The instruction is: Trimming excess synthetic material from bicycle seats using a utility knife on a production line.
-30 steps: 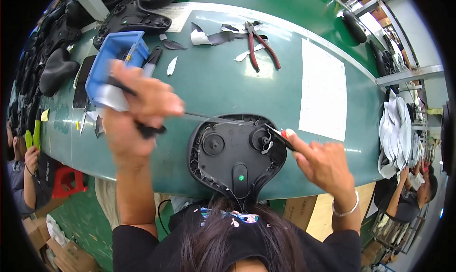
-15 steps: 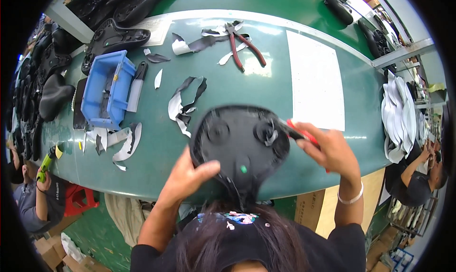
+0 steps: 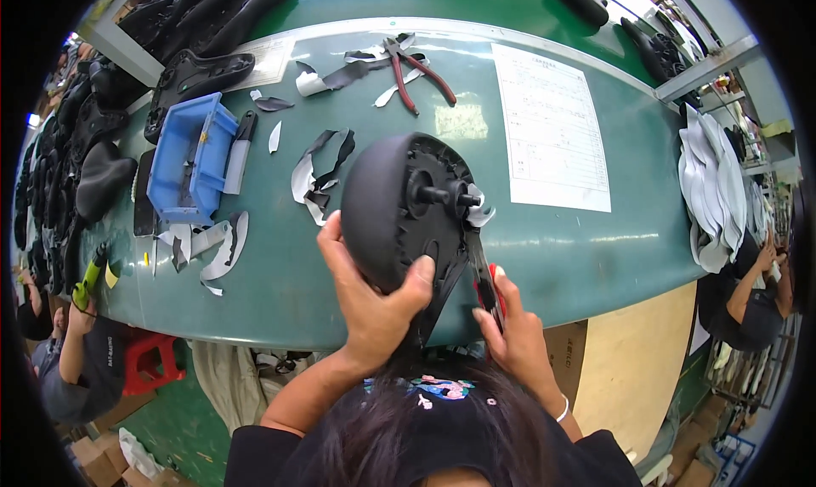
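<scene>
My left hand (image 3: 374, 304) grips a black bicycle saddle (image 3: 371, 206), thumb on its underside and fingers round the padded outside. The saddle is tilted on its side, its hollow underside with two round spring-like posts turned to the right. In my right hand (image 3: 516, 330) is a red-handled cutting tool (image 3: 488, 290) with a long metal end, pointing up along the saddle's rim. A curled white-and-black scrap (image 3: 481, 211) sits by the tool's tip and the posts. Whether the tip touches the scrap cannot be made out.
Red-handled pliers (image 3: 406, 79) and cut strips (image 3: 319, 177) lie on the green table (image 3: 544, 253). A blue bin (image 3: 157, 177) and a putty-knife-like tool (image 3: 239, 160) stand left, a paper sheet (image 3: 557, 134) right. Saddles pile far left; co-workers sit at both sides.
The saddle has been tipped from underside-up onto its side and raised. My right hand has moved left and nearer to me, its tool now pointing away from me. A white-and-black scrap now stands out from the posts.
</scene>
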{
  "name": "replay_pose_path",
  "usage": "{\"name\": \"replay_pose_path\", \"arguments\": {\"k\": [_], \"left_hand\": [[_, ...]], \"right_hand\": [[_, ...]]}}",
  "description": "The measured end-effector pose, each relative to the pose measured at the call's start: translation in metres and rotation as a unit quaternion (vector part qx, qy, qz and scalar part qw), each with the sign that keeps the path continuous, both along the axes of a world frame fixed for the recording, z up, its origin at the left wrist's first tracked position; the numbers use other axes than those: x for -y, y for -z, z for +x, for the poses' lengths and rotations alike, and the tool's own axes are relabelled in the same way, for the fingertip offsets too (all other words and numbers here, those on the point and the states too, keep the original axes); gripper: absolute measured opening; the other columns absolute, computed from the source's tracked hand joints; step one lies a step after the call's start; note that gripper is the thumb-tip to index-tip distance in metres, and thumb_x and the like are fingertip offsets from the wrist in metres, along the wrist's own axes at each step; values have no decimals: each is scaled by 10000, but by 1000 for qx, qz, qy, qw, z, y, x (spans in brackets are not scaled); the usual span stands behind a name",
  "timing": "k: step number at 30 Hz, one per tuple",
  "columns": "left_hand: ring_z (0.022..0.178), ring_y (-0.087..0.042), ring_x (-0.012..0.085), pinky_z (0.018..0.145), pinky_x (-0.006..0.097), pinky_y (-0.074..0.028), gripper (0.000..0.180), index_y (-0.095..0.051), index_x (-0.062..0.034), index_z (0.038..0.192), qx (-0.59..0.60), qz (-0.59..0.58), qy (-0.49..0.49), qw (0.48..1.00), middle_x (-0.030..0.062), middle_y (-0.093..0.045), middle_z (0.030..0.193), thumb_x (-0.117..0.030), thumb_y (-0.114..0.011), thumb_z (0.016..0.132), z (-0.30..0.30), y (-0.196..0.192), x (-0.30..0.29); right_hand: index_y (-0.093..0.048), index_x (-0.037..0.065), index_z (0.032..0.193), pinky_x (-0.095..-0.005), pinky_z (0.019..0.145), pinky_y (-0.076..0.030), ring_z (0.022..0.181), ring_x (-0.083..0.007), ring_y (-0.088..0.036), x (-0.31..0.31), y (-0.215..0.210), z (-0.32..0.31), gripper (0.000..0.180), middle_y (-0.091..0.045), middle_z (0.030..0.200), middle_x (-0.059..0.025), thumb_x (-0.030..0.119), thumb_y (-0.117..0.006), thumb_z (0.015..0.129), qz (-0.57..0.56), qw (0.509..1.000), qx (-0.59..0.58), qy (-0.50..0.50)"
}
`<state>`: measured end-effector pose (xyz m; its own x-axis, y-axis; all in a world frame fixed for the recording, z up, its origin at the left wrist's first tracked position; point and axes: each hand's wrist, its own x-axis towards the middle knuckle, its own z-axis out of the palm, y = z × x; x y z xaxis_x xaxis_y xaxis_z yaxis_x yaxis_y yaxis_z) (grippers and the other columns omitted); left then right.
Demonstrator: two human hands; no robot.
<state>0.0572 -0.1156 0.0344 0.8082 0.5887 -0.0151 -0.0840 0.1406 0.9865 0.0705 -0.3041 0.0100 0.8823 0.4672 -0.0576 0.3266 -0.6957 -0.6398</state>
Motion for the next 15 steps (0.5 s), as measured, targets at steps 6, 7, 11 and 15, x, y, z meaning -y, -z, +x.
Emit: {"name": "replay_pose_path", "arguments": {"k": [6, 7, 11, 15], "left_hand": [[1054, -516, 185, 865, 318, -476, 690, -258, 12, 1310, -8, -83, 23, 996, 142, -453, 1195, -48, -676, 764, -1, 12, -23], [1068, -517, 193, 889, 330, -468, 672, -274, 17, 1317, -5, -66, 24, 997, 145, -460, 1206, -58, -670, 779, -1, 11, -25], [1097, -524, 224, 959, 347, -431, 669, -269, 24, 1352, 3, 35, -18, 999, 156, -483, 1216, -29, -617, 784, -1, 12, -24], [1115, -526, 238, 970, 355, -428, 636, -317, 32, 1342, 17, -169, 21, 985, 163, -510, 1207, 7, -560, 755, 2, 18, -57]], "right_hand": [[-326, 57, 1387, -346, 647, -513, 750, -276, -651, 7, -4, 42, 643, -598, 1132, -206, 137, -658, 842, 241, 952, -99, 163], [-323, 53, 1389, -340, 683, -509, 810, -267, -639, -9, -6, 59, 668, -581, 1168, -196, 117, -673, 823, 239, 963, -35, 116], [-379, 40, 1340, -362, 779, -485, 887, -296, -608, -58, 1, 107, 616, -582, 1157, -184, 33, -618, 773, 145, 986, 85, -13], [-494, -11, 1164, -285, 593, -471, 615, -131, -515, 8, 18, 213, 386, -534, 823, -24, 63, -583, 795, 301, 862, 362, 188]]}}
